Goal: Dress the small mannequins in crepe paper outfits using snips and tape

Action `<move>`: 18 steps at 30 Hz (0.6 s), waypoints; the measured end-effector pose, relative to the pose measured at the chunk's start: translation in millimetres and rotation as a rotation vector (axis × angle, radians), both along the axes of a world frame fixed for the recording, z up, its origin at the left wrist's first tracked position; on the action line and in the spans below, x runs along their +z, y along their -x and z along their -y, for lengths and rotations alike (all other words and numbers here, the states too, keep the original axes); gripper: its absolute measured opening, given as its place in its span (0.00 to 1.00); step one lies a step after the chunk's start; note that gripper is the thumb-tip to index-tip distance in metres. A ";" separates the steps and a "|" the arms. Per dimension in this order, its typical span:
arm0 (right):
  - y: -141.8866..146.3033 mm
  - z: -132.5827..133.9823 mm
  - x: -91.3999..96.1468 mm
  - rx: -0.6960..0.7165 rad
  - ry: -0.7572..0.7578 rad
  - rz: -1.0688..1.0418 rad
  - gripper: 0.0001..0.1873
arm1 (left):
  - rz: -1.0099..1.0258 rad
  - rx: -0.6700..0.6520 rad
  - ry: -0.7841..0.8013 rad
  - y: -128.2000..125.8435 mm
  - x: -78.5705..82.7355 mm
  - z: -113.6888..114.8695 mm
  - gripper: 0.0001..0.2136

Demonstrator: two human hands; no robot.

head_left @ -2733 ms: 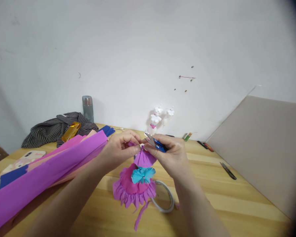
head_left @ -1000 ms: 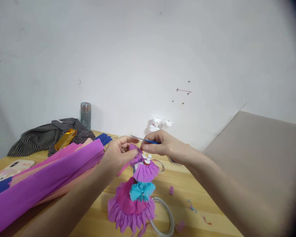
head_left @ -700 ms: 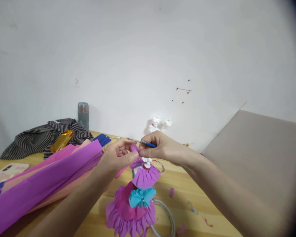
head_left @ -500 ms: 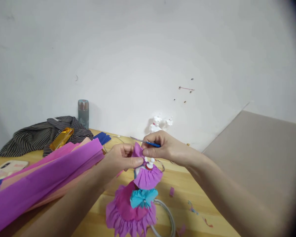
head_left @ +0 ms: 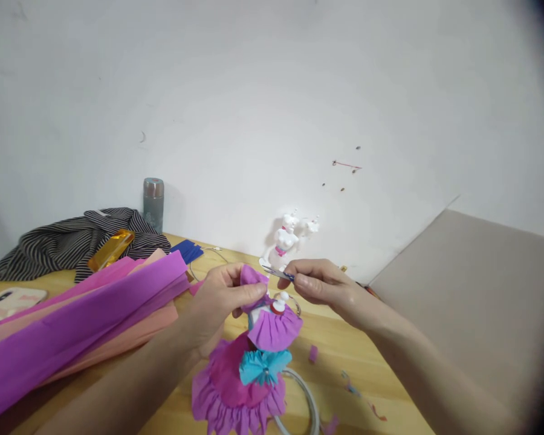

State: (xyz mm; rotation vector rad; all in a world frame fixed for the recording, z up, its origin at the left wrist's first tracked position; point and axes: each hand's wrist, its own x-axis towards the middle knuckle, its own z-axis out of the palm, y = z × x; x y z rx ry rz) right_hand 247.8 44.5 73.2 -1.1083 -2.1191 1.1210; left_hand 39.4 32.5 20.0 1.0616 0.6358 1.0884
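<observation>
My left hand pinches a folded piece of purple crepe paper at the upper left of a small white mannequin. Thin pointed scissors with a dark blue handle are in my right hand, their tips near the top of that piece. The mannequin wears a pleated purple paper ruffle at the shoulder. Lower down are a blue paper bow with a small bead at its middle and a pink and purple ruffled skirt. My left fingers hide part of the mannequin's neck and shoulder.
Crepe paper in purple, pink and peach covers the left side. Behind it lie a striped cloth, a yellow shiny packet and a thermos. White figurines stand by the wall. A tape roll and paper scraps lie nearer.
My right hand has let go of the purple paper and drawn back to the right with the scissors. My left hand still pinches the paper, whose top has folded over.
</observation>
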 end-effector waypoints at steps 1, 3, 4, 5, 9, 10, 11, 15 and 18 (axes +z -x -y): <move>-2.0 1.2 -1.4 0.003 0.002 0.008 0.22 | 0.006 0.013 0.009 -0.5 0.0 0.0 0.12; -3.8 4.0 -3.0 0.011 -0.009 0.030 0.22 | 0.017 0.037 0.018 -1.5 0.4 -0.1 0.12; -3.6 5.4 -3.3 0.013 -0.019 0.045 0.23 | 0.021 0.047 0.023 -2.0 0.8 -0.3 0.12; -2.7 6.8 -3.3 0.014 -0.030 0.058 0.23 | 0.026 0.054 0.027 -2.5 1.1 -0.5 0.11; 4.0 10.7 -1.4 -0.007 -0.075 0.095 0.24 | 0.039 0.074 0.039 -3.7 2.2 -0.8 0.10; 5.6 10.9 -0.8 -0.011 -0.087 0.104 0.25 | 0.034 0.080 0.039 -3.8 2.3 -0.7 0.09; 6.9 10.9 -0.1 -0.012 -0.098 0.113 0.25 | 0.023 0.086 0.038 -3.9 2.3 -0.6 0.09; 9.2 9.4 1.6 -0.007 -0.115 0.137 0.25 | -0.017 0.112 0.027 -4.4 1.6 -0.8 0.08; 9.4 9.4 2.0 -0.007 -0.128 0.152 0.25 | -0.025 0.125 0.025 -4.6 0.9 -0.7 0.08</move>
